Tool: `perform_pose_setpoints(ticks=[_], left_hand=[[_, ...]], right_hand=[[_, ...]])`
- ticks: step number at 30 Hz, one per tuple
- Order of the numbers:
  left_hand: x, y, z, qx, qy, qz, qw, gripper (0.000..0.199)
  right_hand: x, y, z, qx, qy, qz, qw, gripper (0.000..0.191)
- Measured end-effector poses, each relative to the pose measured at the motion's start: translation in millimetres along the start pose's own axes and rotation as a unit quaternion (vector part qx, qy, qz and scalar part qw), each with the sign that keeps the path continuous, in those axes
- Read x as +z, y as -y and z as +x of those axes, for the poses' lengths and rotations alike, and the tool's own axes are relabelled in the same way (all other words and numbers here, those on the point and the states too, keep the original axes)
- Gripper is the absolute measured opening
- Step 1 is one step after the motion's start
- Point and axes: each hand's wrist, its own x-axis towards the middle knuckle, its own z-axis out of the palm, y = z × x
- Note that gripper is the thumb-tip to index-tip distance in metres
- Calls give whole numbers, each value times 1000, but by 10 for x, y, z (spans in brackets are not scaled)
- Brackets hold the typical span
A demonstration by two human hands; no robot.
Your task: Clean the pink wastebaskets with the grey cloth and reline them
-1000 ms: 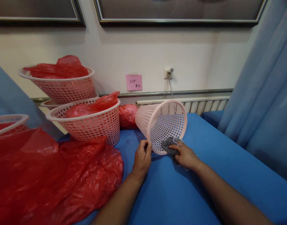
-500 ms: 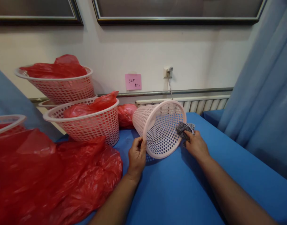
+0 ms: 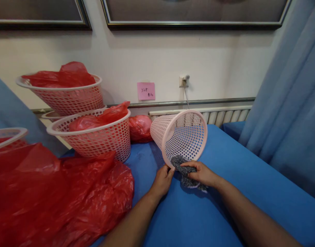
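Note:
A pale pink perforated plastic basket (image 3: 159, 132) lies on its side on the blue-covered surface (image 3: 188, 216), its open mouth turned toward me. My left hand (image 3: 162, 180) is closed on the lower left of its rim, thumb near the edge. In my right hand (image 3: 202, 173) a grey cloth (image 3: 189, 176) is bunched up. The cloth lies over the bottom of the rim, partly inside the mouth, just right of my left hand. Part of it hangs down toward the blue surface.
At left stand pink baskets (image 3: 103, 140) with red plastic bags in them. A big crumpled red bag (image 3: 95, 199) spreads across the left front. Another red bag (image 3: 139, 128) sits behind the basket. A radiator (image 3: 224, 116) runs along the wall; a blue curtain (image 3: 288, 103) hangs right.
My right hand has brought the cloth from the rim's right side down to its bottom. My left hand has shifted right and lower along the rim; the basket has moved slightly right.

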Motion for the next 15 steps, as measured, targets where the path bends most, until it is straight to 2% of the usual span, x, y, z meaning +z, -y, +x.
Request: perform_pose_setpoints(ticks=[2, 4, 6, 9, 10, 12, 15], left_hand=[[-80, -33, 37, 1, -34, 8, 999, 20], [-153, -87, 57, 6, -78, 9, 997, 24], [-204, -145, 57, 16, -113, 4, 993, 27], [-235, -217, 33, 36, -135, -2, 990, 28], [-238, -234, 24, 42, -137, -2, 990, 29], [-236, -261, 8, 53, -140, -1, 989, 29], [-231, -297, -5, 63, -142, 4, 988, 28]], right_hand=[[-39, -2, 6, 25, -50, -88, 995, 58], [-146, -18, 13, 60, -120, -163, 977, 56], [-300, -37, 22, 93, -181, -195, 960, 55], [-486, -40, 30, 133, -267, -244, 923, 60], [-504, -28, 28, 135, -274, -259, 916, 61], [-455, 15, 11, 117, -245, -276, 922, 59], [-229, 118, -46, 49, -138, -255, 956, 53]])
